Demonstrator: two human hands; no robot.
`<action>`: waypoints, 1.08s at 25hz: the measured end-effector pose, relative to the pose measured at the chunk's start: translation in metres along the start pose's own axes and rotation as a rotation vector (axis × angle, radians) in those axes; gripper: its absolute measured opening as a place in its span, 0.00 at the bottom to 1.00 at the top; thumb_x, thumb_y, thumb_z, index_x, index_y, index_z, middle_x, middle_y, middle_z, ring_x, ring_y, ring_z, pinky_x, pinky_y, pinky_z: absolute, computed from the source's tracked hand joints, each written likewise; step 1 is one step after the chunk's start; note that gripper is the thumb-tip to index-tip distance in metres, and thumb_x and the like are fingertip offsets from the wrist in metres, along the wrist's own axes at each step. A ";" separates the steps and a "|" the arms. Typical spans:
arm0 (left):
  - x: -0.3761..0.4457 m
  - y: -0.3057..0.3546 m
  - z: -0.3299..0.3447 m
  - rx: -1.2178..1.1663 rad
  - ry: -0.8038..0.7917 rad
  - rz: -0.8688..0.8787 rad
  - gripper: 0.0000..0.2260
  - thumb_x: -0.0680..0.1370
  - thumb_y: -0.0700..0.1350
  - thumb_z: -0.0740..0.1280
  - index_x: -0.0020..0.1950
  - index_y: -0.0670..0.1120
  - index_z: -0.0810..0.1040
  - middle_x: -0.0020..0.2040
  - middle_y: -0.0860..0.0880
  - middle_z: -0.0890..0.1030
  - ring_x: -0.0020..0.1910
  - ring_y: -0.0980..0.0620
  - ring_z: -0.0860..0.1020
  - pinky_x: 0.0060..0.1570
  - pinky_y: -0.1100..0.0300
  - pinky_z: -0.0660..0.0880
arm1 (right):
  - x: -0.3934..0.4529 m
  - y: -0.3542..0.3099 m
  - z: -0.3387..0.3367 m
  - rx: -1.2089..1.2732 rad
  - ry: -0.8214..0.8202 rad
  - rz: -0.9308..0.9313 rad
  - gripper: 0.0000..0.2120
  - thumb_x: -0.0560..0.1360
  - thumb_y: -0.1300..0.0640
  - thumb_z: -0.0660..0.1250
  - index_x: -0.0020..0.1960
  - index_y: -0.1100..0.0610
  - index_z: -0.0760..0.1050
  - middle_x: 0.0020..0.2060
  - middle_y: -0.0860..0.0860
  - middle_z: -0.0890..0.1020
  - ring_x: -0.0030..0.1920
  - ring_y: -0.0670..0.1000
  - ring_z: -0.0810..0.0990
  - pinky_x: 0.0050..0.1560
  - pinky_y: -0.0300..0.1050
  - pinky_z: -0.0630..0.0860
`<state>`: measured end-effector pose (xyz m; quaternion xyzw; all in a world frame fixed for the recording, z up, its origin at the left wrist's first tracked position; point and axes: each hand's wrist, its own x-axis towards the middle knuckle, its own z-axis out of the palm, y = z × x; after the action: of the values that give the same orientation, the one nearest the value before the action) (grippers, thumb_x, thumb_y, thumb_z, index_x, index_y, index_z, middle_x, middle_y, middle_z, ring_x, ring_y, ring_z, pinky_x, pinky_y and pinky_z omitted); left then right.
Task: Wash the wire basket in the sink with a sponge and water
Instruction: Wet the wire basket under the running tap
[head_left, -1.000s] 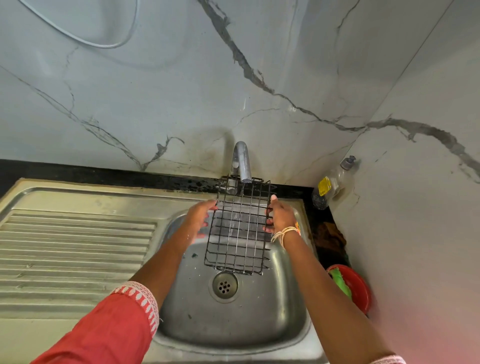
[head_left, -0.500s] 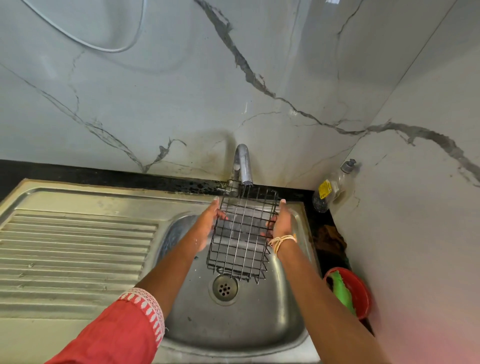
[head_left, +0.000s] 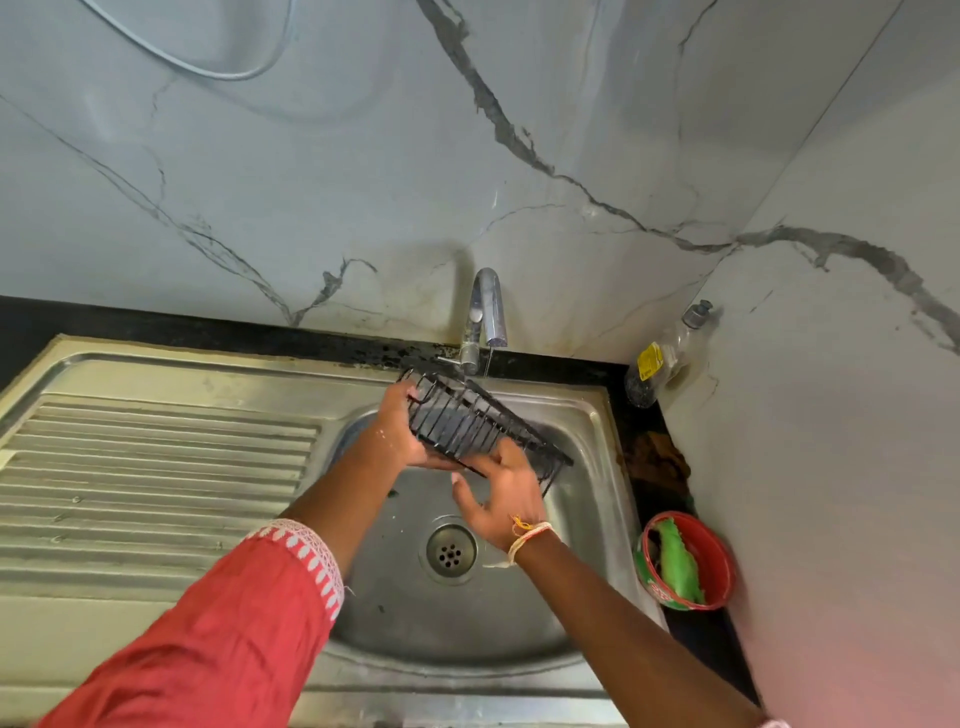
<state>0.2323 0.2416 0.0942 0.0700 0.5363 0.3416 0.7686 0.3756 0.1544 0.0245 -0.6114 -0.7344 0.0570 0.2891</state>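
Since the frame half a second ago, you have turned the wire basket (head_left: 480, 434) from an upright, face-on position to a slanted one, so its long axis now runs from 10 o'clock to 4 o'clock above the sink (head_left: 587, 415). Your left hand (head_left: 397, 439) stays at the 10 o'clock end, fingers curled round the rim wires. Your right hand (head_left: 501, 499) has left the side rim and now sits under the 5 o'clock end, fingers spread wide and reaching up to the lower wires; whether they grip or merely support cannot be told.

This rotation likely presents another face of the basket to the water. A thin stream falls from the tap (head_left: 485, 312) at 12 o'clock and meets the basket's upper end. The step in hand appears to be rinsing. No sponge shows in either hand.

The basket is black coated wire, rectangular and shallow, with closely spaced parallel bars and a raised rim. It hangs clear of the sink floor, above and toward 12 o'clock of the drain (head_left: 451, 552). Any dirt or foam on the wires is too fine to tell.
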 end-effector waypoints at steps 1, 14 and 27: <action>-0.001 -0.002 -0.008 0.012 0.011 0.015 0.18 0.74 0.51 0.59 0.55 0.38 0.73 0.52 0.36 0.78 0.53 0.36 0.75 0.60 0.36 0.69 | -0.002 0.006 -0.006 0.002 -0.053 -0.075 0.18 0.73 0.45 0.61 0.57 0.53 0.79 0.43 0.52 0.77 0.40 0.52 0.78 0.40 0.43 0.77; 0.015 0.003 -0.062 0.134 -0.063 0.165 0.29 0.64 0.49 0.62 0.63 0.37 0.77 0.60 0.34 0.79 0.57 0.34 0.79 0.61 0.34 0.70 | 0.057 0.080 -0.065 1.027 -0.467 1.197 0.20 0.67 0.52 0.71 0.58 0.55 0.75 0.55 0.59 0.78 0.58 0.61 0.78 0.53 0.56 0.76; 0.038 0.000 -0.063 0.017 -0.056 0.103 0.29 0.68 0.56 0.66 0.65 0.42 0.77 0.60 0.38 0.80 0.60 0.38 0.77 0.62 0.43 0.71 | 0.034 0.083 -0.048 1.280 -0.270 1.308 0.16 0.67 0.57 0.60 0.55 0.54 0.73 0.54 0.63 0.79 0.51 0.66 0.78 0.56 0.61 0.73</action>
<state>0.1852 0.2480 0.0385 0.1136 0.5131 0.3738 0.7642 0.4680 0.1940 0.0398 -0.6163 -0.0991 0.6746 0.3941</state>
